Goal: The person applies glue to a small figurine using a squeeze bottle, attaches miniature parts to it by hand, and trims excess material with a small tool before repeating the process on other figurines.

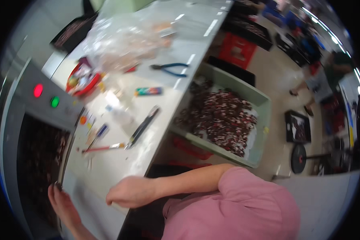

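Note:
My left hand (65, 206) is at the edge of a grey machine's opening, beside a mass of small dark brown parts (38, 160). At its fingertips is a small dark piece (59, 185), too blurred to name. My right hand (133, 192) is closed above the near part of the white table (108, 170), its fingers curled under. What it holds, if anything, is hidden.
Before my hands lie a brush (104, 148), a utility knife (143, 127), a screwdriver (99, 133), a glue tube (149, 91) and pliers (170, 69). Plastic bags (124, 44) and a red bowl (86, 86) lie farther off. A green tub (264, 116) of parts stands right.

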`<state>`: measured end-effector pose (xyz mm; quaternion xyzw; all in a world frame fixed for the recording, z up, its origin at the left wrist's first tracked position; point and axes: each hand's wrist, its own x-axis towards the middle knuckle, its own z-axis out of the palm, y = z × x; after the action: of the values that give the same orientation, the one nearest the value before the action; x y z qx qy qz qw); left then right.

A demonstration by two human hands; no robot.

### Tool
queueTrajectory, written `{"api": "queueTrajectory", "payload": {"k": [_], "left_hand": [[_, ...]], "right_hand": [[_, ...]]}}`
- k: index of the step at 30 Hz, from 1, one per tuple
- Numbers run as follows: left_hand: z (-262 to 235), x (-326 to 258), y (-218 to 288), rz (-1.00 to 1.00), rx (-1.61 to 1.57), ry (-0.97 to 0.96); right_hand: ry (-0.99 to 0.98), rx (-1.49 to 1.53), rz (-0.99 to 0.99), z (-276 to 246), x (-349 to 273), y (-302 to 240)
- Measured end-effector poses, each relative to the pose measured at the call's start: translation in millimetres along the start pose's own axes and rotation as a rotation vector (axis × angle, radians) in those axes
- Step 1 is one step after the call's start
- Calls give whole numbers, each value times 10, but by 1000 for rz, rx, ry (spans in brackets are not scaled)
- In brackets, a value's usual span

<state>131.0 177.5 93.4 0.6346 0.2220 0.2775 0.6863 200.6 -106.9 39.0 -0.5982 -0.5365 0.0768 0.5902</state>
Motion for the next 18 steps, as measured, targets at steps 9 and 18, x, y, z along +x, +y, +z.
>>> {"api": "queueTrajectory", "payload": {"k": [9, 18], "left_hand": [[513, -1625, -271, -131, -307, -291], [358, -2116, -696, -406, -365, -258]], "right_hand": [[-2, 236, 189, 27, -105, -67], [-178, 312, 390, 391, -649, 37]]}}
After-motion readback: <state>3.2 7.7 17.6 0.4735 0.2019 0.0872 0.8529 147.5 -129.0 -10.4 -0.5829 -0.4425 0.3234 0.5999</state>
